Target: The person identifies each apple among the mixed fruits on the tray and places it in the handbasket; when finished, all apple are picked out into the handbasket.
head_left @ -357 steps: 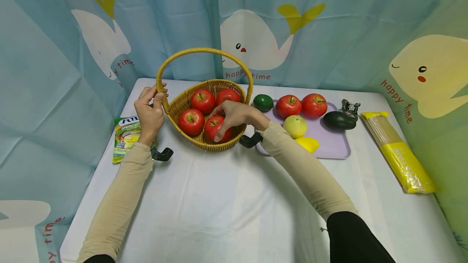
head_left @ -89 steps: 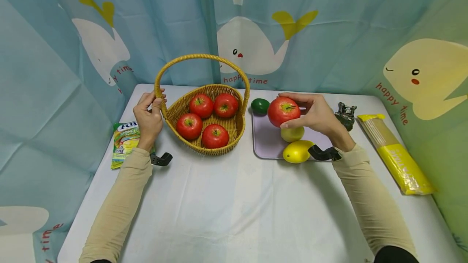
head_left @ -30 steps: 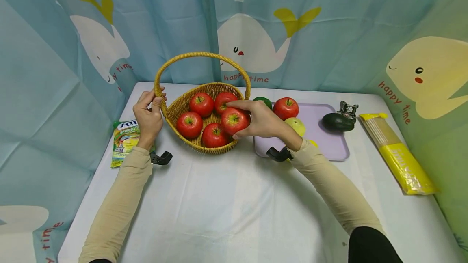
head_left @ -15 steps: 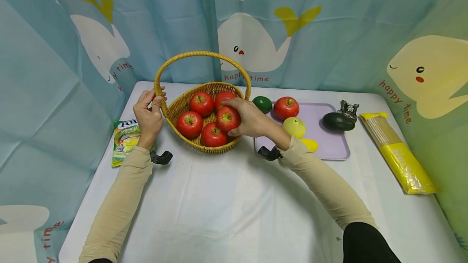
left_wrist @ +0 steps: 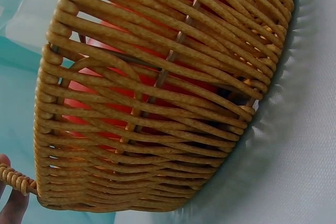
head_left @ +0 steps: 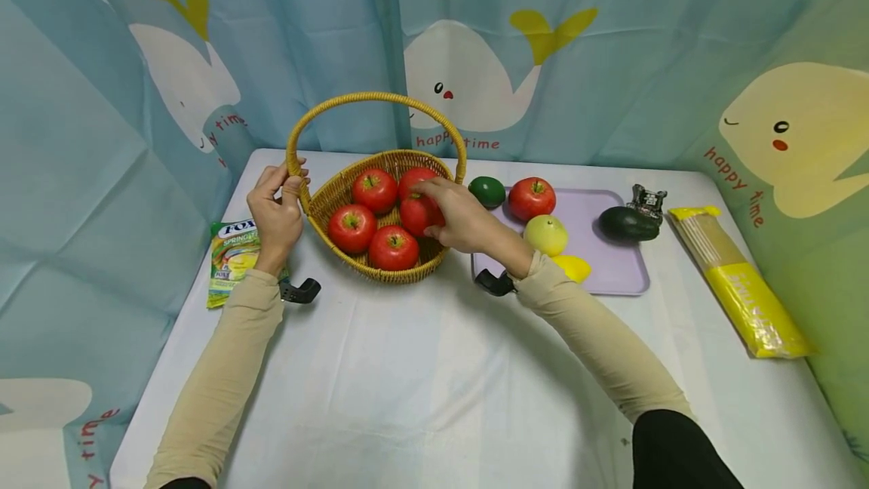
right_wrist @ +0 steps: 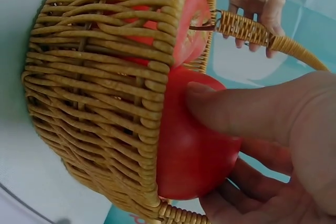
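My left hand (head_left: 277, 210) grips the left base of the arched handle on the wicker basket (head_left: 339, 181). In the right wrist view its fingers curl round the handle. Several red apples (head_left: 352, 229) lie in the basket. My right hand (head_left: 471, 221) holds another red apple (right_wrist: 191, 145) at the basket's right side, thumb on one face and fingers on the other. That apple sits low among the others, partly below the rim. In the left wrist view, the basket wall (left_wrist: 157, 93) fills most of the picture, with red showing through the weave.
Right of the basket, a lilac tray (head_left: 604, 278) bears a red apple (head_left: 532, 198), a pale green round fruit (head_left: 546, 235), a lemon (head_left: 573, 269) and a dark avocado (head_left: 627, 225). A green fruit (head_left: 486, 192), a soup packet (head_left: 232, 262) and a yellow noodle pack (head_left: 753, 293) lie around.
The right hand has carried an apple from over the tray leftward and down into the basket. The front apple has shifted slightly left. The left hand has kept its grip on the handle.
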Action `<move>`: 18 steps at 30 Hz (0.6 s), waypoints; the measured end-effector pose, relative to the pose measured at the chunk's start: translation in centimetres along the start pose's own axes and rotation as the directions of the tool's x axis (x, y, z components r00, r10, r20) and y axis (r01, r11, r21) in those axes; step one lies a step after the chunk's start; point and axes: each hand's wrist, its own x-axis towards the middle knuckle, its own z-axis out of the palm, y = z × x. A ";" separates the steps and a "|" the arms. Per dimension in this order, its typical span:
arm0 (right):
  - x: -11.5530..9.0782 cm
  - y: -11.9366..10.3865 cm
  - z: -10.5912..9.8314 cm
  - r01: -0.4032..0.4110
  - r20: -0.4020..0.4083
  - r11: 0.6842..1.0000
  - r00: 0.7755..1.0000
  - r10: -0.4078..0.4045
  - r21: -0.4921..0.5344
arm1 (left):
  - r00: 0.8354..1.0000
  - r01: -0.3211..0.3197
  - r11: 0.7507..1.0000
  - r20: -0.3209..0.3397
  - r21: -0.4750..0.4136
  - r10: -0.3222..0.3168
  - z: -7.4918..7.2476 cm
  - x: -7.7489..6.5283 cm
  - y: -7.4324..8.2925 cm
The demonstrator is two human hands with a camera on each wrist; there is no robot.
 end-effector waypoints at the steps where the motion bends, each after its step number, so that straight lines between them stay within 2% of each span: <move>1: 0.0 -0.1 0.0 -0.007 0.003 1.000 1.000 0.007 -0.010 | 1.000 -0.003 1.000 0.000 -0.004 0.003 0.0 0.0 0.0; 6: -0.1 -0.5 0.1 -0.024 0.016 0.998 1.000 0.025 -0.061 | 1.000 -0.015 0.999 0.009 -0.031 0.015 0.1 0.0 2.0; 10: -0.1 -0.7 0.1 -0.024 0.015 0.995 1.000 0.025 -0.092 | 1.000 -0.014 1.000 0.008 -0.025 0.015 0.2 -0.1 2.7; 13: -0.1 -0.8 0.3 -0.019 0.008 0.992 1.000 0.020 -0.121 | 1.000 -0.007 1.000 0.005 -0.022 0.007 0.2 -0.1 2.4; 18: 0.1 -0.9 0.5 0.001 -0.030 0.985 1.000 -0.007 -0.172 | 1.000 -0.003 1.000 -0.003 -0.028 0.003 0.2 0.1 0.4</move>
